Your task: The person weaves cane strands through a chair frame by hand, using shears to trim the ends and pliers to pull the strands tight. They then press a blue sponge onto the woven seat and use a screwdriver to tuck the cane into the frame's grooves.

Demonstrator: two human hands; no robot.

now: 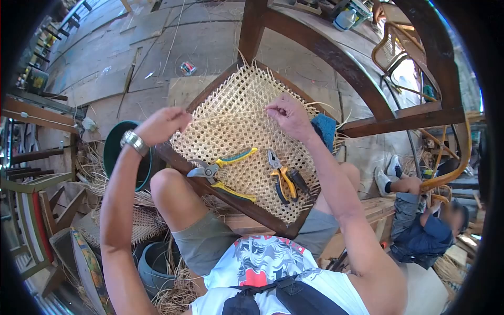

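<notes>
A woven cane seat (236,139) in a dark wooden chair frame (202,97) lies tilted across my knees. My left hand (167,125), wearing a watch, is closed above its left edge. Over the right part of the weave my right hand (290,116) is closed in a pinch. A thin pale cane strand (228,113) runs between the two hands. On the seat lie pruning shears (211,171) with yellow-green handles. Beside them are combination pliers (275,161) with yellow-black handles and a dark-handled tool (300,181), its tip hidden. A blue cloth (325,130) sits at the right edge.
A green bucket (113,152) stands left of my knee, a grey bucket (152,268) below it among loose cane strips (176,294). The chair's dark curved frame (336,55) rises at upper right. A seated person (422,233) is at right, near a cane chair (391,50) farther back.
</notes>
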